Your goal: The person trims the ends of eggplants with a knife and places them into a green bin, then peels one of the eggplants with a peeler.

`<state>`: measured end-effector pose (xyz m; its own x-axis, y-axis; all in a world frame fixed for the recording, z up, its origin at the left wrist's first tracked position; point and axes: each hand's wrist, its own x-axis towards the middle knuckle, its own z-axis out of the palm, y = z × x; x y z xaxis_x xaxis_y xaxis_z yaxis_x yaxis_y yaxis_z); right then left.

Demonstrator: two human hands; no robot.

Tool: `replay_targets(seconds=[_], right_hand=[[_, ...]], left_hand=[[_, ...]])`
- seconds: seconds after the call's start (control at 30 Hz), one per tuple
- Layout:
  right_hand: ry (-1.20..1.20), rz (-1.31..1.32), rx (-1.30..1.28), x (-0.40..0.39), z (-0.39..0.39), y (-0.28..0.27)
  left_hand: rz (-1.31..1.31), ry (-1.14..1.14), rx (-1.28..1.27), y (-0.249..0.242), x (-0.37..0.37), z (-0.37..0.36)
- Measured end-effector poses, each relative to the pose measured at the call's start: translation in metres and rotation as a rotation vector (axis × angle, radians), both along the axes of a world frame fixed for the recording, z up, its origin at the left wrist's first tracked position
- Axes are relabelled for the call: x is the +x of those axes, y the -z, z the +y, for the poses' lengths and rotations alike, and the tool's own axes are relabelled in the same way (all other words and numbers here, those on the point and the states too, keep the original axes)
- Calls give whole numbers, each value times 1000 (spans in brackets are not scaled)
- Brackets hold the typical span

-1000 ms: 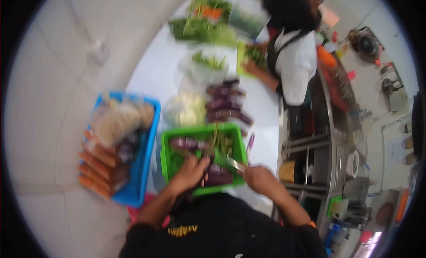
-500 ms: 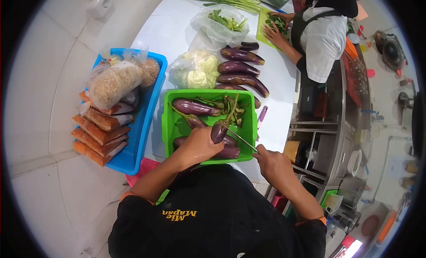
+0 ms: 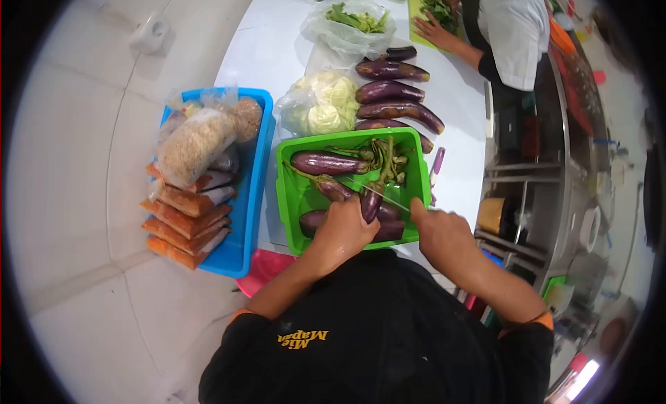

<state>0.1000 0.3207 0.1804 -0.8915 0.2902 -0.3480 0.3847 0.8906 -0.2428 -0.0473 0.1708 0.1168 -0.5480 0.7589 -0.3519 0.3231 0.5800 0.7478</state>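
Observation:
Over the green basin (image 3: 284,216), my left hand (image 3: 343,230) is closed around an eggplant (image 3: 372,203) whose stem end points away from me. My right hand (image 3: 444,241) grips a knife at the basin's right edge. The knife's thin blade (image 3: 385,196) reaches left across the eggplant near its stem end. Inside the basin lie a whole eggplant (image 3: 326,162), another one with its stem beside my left hand, more eggplant below, and cut green stem ends (image 3: 395,161) at the upper right.
Several eggplants (image 3: 392,91) lie beyond the basin, beside bagged cabbage (image 3: 322,105) and bagged greens (image 3: 357,22). A blue tray (image 3: 239,248) with bagged food stands left. A purple-handled knife (image 3: 438,161) lies right. A co-worker's hands (image 3: 437,32) touch leaves on a green board.
The whole view has shifted, so the table and basin appear further right. The knife blade now lies farther across the held eggplant, and both hands keep their grip.

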Motion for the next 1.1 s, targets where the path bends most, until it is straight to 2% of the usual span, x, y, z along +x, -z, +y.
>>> replay_targets(seconds=[0.07, 0.17, 0.3, 0.4, 0.5, 0.53, 0.6, 0.67, 0.73, 0.77, 0.83, 0.93, 1.0, 1.1], right_hand=[[18, -6, -5, -8, 1, 1], [37, 6, -40, -17, -8, 6], [76, 26, -67, -10, -11, -6], [82, 51, -49, -7, -8, 14], [116, 48, -39, 0, -2, 36], [157, 18, -22, 15, 1, 27], [241, 12, -22, 31, 10, 16], [420, 95, -412, 26, 23, 9], [623, 264, -750, 28, 31, 14], [722, 317, -768, 31, 33, 10], [910, 422, -799, 37, 31, -1], [993, 505, -795, 64, 33, 4], [1026, 533, -769, 89, 32, 11], [1054, 576, -735, 124, 29, 19]], left_hand=[[7, -26, -26, -9, -2, 6], [23, 55, 33, 2, 9, 3], [-65, 31, 9, -19, 2, 4], [43, 65, -31, -13, 15, 9], [218, -69, 55, -21, 0, 1], [84, -187, 203, -11, -20, -10], [-307, -239, 249, -31, -52, -25], [-493, -230, 518, -39, -67, -26], [-434, -199, 632, -66, -63, -6], [-401, -189, 696, -77, -63, 7], [19, 60, 635, -90, -71, 37], [388, 248, 543, -98, -74, 92], [663, 331, 531, -62, -86, 139], [732, 466, 245, -16, -105, 195]])
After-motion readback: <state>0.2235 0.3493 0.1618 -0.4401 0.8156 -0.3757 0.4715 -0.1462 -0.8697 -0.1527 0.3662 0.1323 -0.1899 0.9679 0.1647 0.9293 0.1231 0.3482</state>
